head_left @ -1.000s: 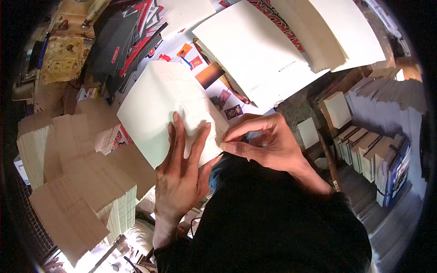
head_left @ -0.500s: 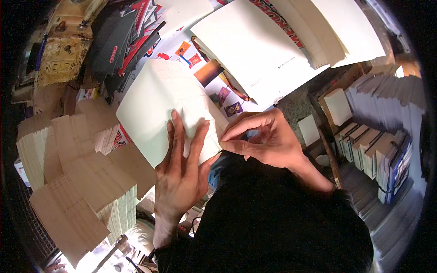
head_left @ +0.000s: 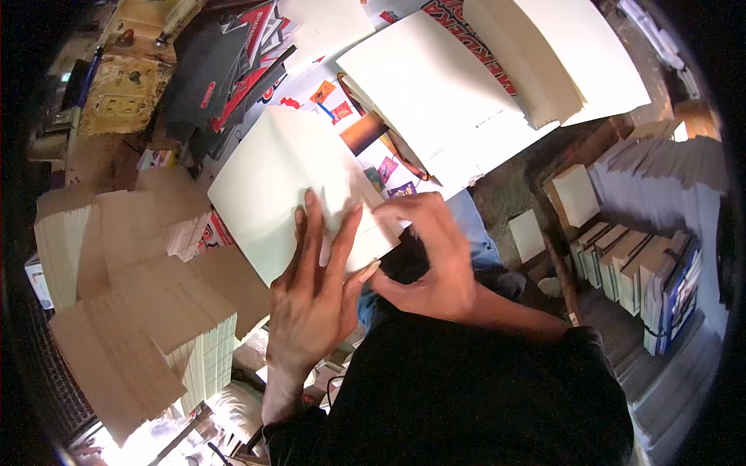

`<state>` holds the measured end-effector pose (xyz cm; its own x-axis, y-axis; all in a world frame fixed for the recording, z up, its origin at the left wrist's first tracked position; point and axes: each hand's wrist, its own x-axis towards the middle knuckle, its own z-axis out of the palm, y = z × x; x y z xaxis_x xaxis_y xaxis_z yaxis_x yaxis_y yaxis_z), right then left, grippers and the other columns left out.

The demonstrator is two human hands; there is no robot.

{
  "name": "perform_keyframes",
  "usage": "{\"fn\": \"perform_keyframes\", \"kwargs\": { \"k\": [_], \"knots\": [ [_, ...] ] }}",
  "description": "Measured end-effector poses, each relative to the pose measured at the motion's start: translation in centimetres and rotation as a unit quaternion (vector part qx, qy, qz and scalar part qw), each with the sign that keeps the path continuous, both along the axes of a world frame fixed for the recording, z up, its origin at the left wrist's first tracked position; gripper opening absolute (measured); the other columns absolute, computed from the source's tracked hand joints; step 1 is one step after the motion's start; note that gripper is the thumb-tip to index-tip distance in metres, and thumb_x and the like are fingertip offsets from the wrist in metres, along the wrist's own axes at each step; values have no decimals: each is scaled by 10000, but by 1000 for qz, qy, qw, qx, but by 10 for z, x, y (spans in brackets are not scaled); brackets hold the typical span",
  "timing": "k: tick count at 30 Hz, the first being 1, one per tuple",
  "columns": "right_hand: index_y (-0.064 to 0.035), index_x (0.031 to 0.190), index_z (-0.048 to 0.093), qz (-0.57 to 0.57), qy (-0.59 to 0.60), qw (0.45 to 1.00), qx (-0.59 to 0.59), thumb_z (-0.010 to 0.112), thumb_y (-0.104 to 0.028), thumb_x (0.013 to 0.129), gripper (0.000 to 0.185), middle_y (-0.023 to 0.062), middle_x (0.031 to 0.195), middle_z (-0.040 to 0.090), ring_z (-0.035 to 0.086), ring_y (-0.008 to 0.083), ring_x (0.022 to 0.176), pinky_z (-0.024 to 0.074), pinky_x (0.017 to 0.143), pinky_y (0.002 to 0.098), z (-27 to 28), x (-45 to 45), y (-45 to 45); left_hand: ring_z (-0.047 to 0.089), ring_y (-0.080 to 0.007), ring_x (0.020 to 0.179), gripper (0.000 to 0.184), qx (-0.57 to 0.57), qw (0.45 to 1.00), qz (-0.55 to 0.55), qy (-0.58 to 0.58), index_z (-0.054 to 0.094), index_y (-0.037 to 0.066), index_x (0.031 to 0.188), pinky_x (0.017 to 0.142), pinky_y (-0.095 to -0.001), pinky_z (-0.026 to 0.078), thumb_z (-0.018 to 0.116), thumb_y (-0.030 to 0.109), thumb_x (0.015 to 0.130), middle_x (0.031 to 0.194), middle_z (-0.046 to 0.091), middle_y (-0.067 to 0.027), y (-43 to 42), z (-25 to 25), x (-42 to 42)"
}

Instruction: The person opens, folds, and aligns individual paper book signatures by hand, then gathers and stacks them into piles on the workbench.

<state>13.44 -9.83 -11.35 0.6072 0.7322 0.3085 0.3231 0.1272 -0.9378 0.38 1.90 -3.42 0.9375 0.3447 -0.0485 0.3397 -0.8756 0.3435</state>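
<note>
white paper (head_left: 264,182), creased, lies beneath the left hand (head_left: 307,322), fingers slightly spread over it. right hand (head_left: 449,276) curls at its near right edge, thumb and fingertips apart; blurred, contact can't be told. crease looks made; edge work seems unfinished. brown-topped books (head_left: 186,299) stacked left, white sheet (head_left: 439,101) beyond.

Creased white paper (head_left: 268,182) is pressed under spread fingers of the left hand (head_left: 307,318), near edge of desk (head_left: 501,190). Right hand (head_left: 439,260), blurred, is curved at the paper's right side, thumb and fingers parted. White sheets (head_left: 439,85) are laid toward the desk's right edge. Dark covers (head_left: 202,85) are heaped far left. Brown-backed blocks (head_left: 155,299) are stacked along the left edge.
</note>
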Motion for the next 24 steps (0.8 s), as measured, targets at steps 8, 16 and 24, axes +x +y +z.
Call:
{"fn": "perform_keyframes", "kwargs": {
  "k": [8, 16, 24],
  "knots": [
    [-12, 1377, 532, 156, -373, 910, 91, 591, -88, 853, 533, 171, 1326, 603, 571, 312, 1263, 442, 1102, 441, -6, 12, 21, 621, -415, 1111, 337, -73, 818, 221, -527, 579, 28, 1235, 904, -429, 535, 575, 215, 955, 1251, 605, -213, -22, -8, -58],
    [68, 1389, 463, 23, -277, 960, 35, 754, -101, 723, 746, 232, 1352, 574, 617, 356, 1207, 555, 941, 410, 17, -9, 33, 627, -380, 1032, 231, 25, 941, 99, -324, 706, 3, 959, 863, -496, 503, 592, 185, 874, 1093, 663, -176, -27, -36, -52],
    [5, 1254, 615, -119, -215, 969, 35, 773, -95, 755, 533, 196, 1102, 698, 732, 281, 813, 566, 659, 350, -3, 7, 39, 239, -485, 1438, 550, 9, 978, 130, -163, 340, -35, 1462, 1182, -590, 156, 451, 229, 992, 1547, 289, -275, -7, -38, 6]
  ]
}}
